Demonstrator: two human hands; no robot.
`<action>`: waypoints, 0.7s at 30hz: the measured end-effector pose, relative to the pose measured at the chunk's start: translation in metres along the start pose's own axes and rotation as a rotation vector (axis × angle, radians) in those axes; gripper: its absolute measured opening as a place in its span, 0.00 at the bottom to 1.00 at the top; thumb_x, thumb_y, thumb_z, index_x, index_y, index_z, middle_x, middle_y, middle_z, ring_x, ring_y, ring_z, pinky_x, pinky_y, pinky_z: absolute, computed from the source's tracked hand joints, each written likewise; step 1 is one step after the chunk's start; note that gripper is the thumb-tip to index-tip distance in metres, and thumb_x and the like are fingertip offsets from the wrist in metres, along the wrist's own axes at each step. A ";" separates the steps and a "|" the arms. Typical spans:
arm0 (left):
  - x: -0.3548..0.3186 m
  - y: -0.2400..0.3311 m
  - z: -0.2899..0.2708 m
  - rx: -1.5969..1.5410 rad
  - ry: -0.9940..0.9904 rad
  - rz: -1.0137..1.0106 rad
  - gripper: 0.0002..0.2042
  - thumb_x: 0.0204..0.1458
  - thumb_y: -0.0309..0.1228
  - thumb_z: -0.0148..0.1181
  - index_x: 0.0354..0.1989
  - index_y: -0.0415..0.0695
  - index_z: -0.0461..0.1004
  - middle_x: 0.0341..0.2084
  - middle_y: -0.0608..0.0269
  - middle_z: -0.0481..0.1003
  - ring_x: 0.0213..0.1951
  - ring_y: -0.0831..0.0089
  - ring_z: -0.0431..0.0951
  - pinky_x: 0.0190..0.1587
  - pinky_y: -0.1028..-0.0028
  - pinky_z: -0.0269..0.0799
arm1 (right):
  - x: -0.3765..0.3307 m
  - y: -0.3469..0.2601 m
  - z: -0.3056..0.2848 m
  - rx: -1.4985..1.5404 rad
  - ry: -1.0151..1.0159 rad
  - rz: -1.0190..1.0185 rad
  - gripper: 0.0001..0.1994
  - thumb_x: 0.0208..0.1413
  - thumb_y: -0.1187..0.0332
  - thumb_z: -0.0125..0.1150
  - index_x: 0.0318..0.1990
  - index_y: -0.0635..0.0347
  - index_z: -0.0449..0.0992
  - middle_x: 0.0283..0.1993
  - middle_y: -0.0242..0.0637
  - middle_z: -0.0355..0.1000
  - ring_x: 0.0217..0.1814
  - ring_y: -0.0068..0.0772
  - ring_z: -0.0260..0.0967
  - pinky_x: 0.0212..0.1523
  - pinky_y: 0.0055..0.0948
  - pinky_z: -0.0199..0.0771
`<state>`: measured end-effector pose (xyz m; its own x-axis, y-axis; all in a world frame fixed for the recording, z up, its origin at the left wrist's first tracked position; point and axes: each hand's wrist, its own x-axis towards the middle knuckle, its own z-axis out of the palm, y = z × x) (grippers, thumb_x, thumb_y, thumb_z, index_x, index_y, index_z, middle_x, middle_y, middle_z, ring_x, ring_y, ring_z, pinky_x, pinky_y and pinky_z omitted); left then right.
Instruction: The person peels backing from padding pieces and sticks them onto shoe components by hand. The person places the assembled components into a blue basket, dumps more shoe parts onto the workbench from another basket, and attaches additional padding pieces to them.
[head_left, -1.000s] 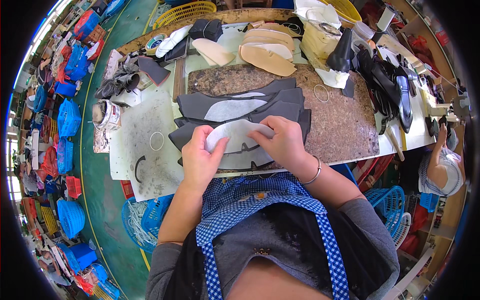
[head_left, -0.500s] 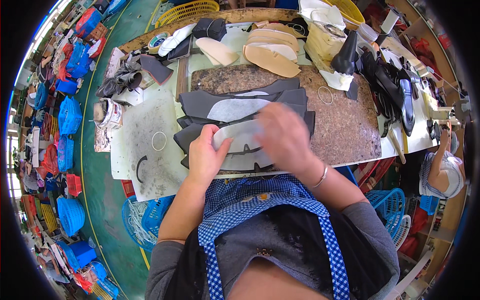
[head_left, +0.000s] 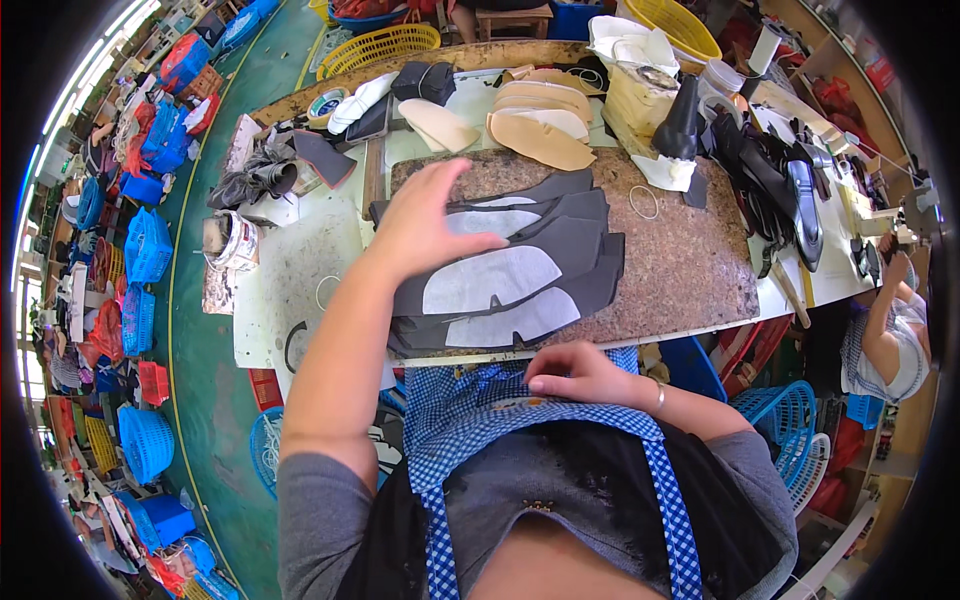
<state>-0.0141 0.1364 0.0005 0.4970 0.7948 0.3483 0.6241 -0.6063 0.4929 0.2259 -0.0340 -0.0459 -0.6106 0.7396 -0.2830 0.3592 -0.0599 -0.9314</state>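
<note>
Dark grey, curved shoe upper pieces [head_left: 585,255] lie overlapped on the speckled brown board [head_left: 690,270], fanned out one before another. Pale patches sit on them; the largest white patch [head_left: 490,280] is in the middle, and a second patch [head_left: 520,318] lies nearer the front edge. Over the left part of the pieces reaches my left hand [head_left: 430,225], thumb and fingers apart, with nothing seen in it; it hides what is under it. My right hand [head_left: 580,372] is at the apron [head_left: 500,385], just off the table edge, its fingers curled in and nothing showing in them.
Beige insole-like shapes [head_left: 540,125] are stacked at the back. Black shoes [head_left: 800,200] and a black shoe form [head_left: 680,125] stand on the right. A stained white bucket [head_left: 232,240] is at the left edge. Blue baskets [head_left: 780,420] sit below; another person [head_left: 885,340] is at far right.
My left hand has moved up and away from me over the pieces, letting go of the white patch. My right hand has drawn back to the apron. The pieces lie slightly farther right.
</note>
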 end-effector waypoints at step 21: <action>-0.181 0.076 0.039 -0.064 0.473 -0.128 0.47 0.29 0.61 0.70 0.48 0.30 0.62 0.42 0.40 0.68 0.48 0.45 0.69 0.52 0.58 0.65 | 0.026 0.029 0.023 0.840 0.102 0.027 0.35 0.44 0.60 0.68 0.59 0.67 0.63 0.56 0.45 0.69 0.59 0.43 0.66 0.63 0.42 0.63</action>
<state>-0.0328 -0.0548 -0.0561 0.0813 0.7970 0.5985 0.6164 -0.5121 0.5982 0.2040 -0.0316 -0.0859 -0.5279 0.7854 -0.3231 -0.2962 -0.5268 -0.7967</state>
